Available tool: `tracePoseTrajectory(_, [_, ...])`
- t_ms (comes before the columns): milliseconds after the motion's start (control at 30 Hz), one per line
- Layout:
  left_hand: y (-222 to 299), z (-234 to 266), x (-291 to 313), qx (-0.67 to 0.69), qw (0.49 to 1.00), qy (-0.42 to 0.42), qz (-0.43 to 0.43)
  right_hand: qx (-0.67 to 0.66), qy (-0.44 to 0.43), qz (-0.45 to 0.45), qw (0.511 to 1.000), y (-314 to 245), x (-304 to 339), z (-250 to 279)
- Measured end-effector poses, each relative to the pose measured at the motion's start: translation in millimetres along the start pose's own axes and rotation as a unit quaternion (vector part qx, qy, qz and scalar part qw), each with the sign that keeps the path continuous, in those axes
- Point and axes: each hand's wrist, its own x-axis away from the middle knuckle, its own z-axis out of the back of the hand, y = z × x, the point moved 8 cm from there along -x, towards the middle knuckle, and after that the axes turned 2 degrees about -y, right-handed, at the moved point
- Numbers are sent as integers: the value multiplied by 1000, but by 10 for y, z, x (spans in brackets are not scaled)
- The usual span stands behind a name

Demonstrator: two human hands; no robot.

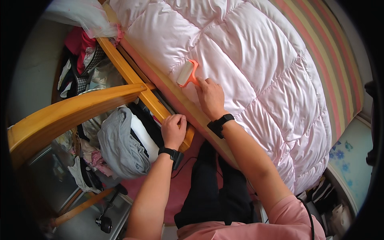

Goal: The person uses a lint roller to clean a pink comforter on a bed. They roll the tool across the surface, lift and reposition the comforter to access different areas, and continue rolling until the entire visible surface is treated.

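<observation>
My right hand point(211, 97) is closed round the orange handle of a lint roller point(186, 73). Its pale roll lies against the white-pink quilt point(236, 56), close to the bed's left edge. Lower and to the left, my left hand point(174, 129) rests with curled fingers on the end of a wooden bed rail point(154, 105). Nothing shows in that hand, though its palm side is hidden. Each wrist wears a black band.
A curved wooden board point(76, 105) juts left from the rail. Beyond it sit a grey bundle of clothes point(120, 140) and heaped garments point(82, 48). A striped sheet point(338, 60) shows right of the quilt. Pink flooring point(146, 186) lies by my legs.
</observation>
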Motion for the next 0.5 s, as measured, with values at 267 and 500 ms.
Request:
tracePoseTrajectory(267, [-531, 125, -1052, -159, 983, -7, -90, 48, -7, -240, 970, 832, 2153, 1138])
tracePoseTrajectory(500, [-577, 90, -1024, -175, 981, 13, -76, 23, -71, -79, 994, -69, 859, 348])
